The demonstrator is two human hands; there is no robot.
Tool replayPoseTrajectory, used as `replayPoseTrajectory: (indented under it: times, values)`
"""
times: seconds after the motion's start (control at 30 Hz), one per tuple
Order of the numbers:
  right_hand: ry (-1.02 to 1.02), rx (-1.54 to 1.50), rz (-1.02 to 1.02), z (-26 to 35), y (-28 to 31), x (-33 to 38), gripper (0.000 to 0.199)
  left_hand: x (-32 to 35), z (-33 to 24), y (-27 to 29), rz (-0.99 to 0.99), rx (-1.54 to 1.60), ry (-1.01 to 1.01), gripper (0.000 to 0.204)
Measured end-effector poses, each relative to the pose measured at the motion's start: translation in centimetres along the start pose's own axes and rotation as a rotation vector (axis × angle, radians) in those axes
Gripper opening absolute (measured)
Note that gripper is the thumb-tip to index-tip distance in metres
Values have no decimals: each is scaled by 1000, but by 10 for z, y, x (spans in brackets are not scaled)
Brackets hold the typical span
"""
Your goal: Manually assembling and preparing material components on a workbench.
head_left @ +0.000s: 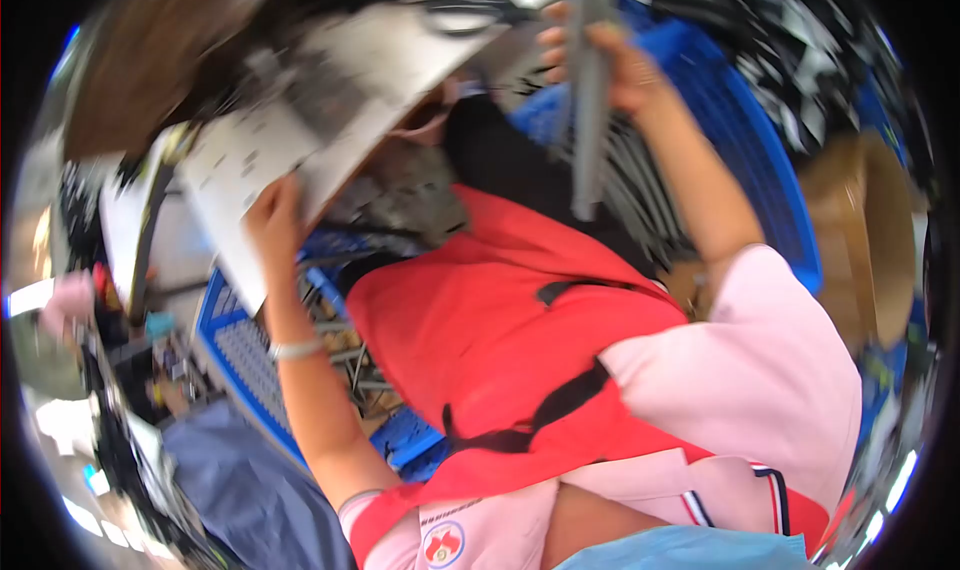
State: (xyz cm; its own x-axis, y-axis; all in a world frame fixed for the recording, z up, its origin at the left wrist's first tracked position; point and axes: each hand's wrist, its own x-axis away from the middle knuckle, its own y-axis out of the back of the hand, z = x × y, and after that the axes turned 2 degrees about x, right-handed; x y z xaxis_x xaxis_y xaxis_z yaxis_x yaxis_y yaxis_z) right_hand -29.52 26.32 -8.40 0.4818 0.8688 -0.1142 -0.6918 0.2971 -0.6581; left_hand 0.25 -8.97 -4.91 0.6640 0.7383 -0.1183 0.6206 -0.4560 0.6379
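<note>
My right hand (625, 70) is raised at the upper right, its fingers wrapped round a long grey strip (590, 140) that stands nearly upright in the picture. Motion blurs the strip, so its exact kind is unclear. My left hand (275, 215) is at the edge of a white tabletop (235, 160), its fingers curled in. Whatever it may hold is hidden. A blurred dark grey block (325, 100) is on the tabletop beyond that hand, with small dark bits scattered around it.
To my right stands a blue plastic crate (775, 185) with several similar grey strips (645, 195) in it. A cardboard box (850, 235) is beside it. Another blue crate (240, 365) is at my left, below the table. Black and silvery wrapped material (790, 50) is heaped at the far right.
</note>
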Motion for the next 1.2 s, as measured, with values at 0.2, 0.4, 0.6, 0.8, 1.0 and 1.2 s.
replayPoseTrajectory:
  times: [0.2,0.4,0.6,0.8,1.0,1.2]
  values:
    - [-130,-398,-469,-76,39,114,41,14,6,-12,-77,209,43,24]
    - [-577,541,-961,-57,149,191,50,16,3,-15,-142,100,45,27]
    - [-914,1250,-828,-120,235,273,94,14,-3,-28,-206,42,-70,29]
    - [-486,1720,-861,-135,185,185,54,12,15,-24,-179,250,2,25]
    - [454,1268,-348,-28,-29,12,16,25,-6,-24,-171,363,36,24]
    - [239,2070,-173,-3,-54,-129,35,20,-6,-10,-43,471,134,24]
